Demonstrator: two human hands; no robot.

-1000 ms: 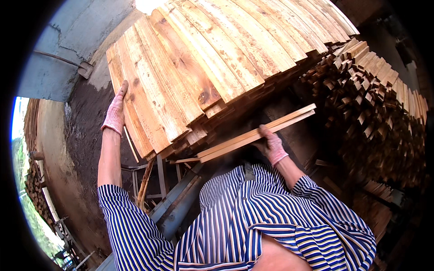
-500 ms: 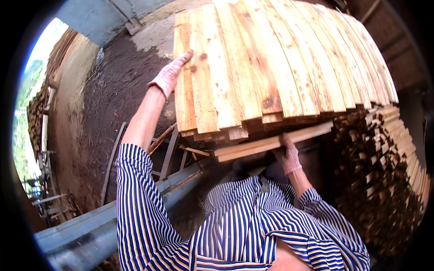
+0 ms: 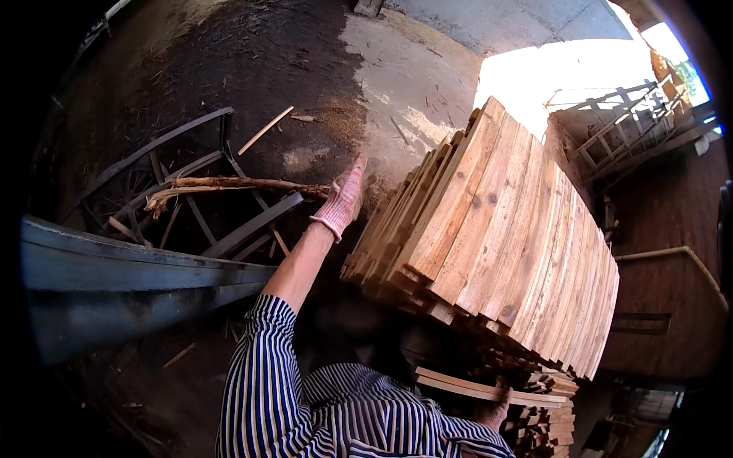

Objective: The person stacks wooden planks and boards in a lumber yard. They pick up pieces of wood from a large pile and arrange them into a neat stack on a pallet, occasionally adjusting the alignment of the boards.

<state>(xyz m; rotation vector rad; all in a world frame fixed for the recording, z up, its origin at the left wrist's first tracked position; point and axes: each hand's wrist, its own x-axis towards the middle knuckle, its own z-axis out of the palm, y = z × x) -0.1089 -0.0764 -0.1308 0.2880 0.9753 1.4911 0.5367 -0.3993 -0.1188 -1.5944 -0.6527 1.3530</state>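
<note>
Two gloved hands beside stacked timber, seen from the head. The left hand (image 3: 343, 200), in a pink knitted glove, reaches forward with its fingers straight and close together; nothing shows in its grasp. Just to the right of these fingers rises a large stack of sawn planks (image 3: 508, 237), the uppermost boards lying side by side and their near ends uneven; whether the fingertips touch the side of the stack cannot be told. The right hand (image 3: 495, 412), partly in shadow, has its fingers bent around a pair of wooden slats (image 3: 454, 386) — long, narrow, one lying along the other — which extend to both sides of the grip. The large stack stands beyond these fingers, and a smaller stack of lumber (image 3: 561, 431) lies beside and below them, its cut ends showing.

To the left of the left fingers, a rough branch (image 3: 244, 183) lies across a dark frame (image 3: 256, 225), one end just beside the glove. Farther left and nearer the body runs a blue beam (image 3: 137, 276). A pale stick (image 3: 265, 130) rests on the dark floor (image 3: 282, 65), forward and left of the fingertips; straight ahead of them the ground turns paler, with a blue-grey wall (image 3: 527, 21) behind. A striped sleeve (image 3: 259, 374) covers the left arm down to the forearm.
</note>
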